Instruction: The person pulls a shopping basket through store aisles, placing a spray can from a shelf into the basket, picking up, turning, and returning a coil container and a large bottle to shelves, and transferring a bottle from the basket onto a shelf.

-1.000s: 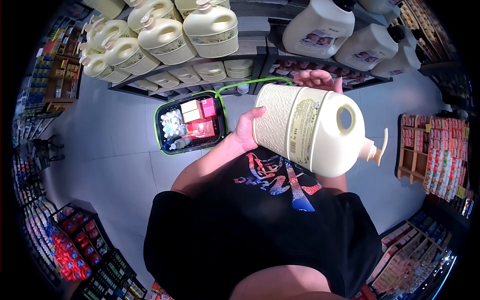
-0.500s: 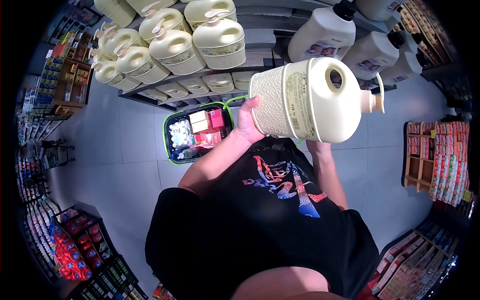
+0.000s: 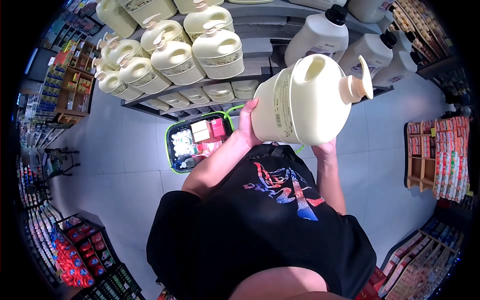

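Note:
A large cream pump bottle (image 3: 305, 102) is tilted in front of my chest, its pump head pointing to the right. My left hand (image 3: 247, 124) grips its base end, with the thumb showing on the near side. Beneath the pump end, my right hand (image 3: 325, 148) is against the bottle, its fingers mostly hidden behind it. Back label text and a barcode face me. Left of the bottle is a black basket (image 3: 169, 145) with a green rim, containing boxes and other packed goods. Its green handle runs behind the bottle.
Several matching cream pump bottles (image 3: 217, 52) line the display shelf (image 3: 187, 82) ahead. White jugs with black caps (image 3: 317, 37) stand at its right. A wooden rack (image 3: 414, 160) of packets is at far right; red packages (image 3: 72, 260) hang at lower left. Grey tiles (image 3: 125, 195) cover the floor.
The bottle has turned and tipped, so its top and pump point more toward me and its textured lower side shows less. Both hands stay on it. The shelf and basket appear slightly lower in view.

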Tool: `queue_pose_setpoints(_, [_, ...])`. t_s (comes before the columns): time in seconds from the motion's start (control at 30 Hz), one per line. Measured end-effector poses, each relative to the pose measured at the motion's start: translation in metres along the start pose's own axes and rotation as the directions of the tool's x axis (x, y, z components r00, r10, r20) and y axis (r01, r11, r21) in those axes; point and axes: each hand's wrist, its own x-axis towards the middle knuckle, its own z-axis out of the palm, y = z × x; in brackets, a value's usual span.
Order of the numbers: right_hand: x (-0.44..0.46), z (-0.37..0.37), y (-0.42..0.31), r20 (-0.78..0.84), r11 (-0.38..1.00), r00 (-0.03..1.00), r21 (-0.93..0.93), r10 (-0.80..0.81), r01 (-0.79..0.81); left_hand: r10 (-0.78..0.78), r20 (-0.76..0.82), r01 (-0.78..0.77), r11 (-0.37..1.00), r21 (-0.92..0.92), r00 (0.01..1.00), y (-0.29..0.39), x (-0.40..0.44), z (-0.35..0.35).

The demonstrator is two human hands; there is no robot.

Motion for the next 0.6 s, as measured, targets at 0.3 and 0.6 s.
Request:
queue_pose_setpoints(0.3, [0.016, 0.049, -0.036, 0.182, 0.996, 0.98, -0.029, 0.083, -0.079, -0.241, -0.21, 0.27, 0.955, 0.121, 0.948, -0.01, -0.017, -0.023])
queue_pose_setpoints(0.6, [0.041, -0.001, -0.007, 0.314, 0.999, 0.95, 0.037, -0.001, -0.011, -0.311, -0.19, 0.286, 0.947, -0.147, 0.931, -0.009, -0.02, -0.023])
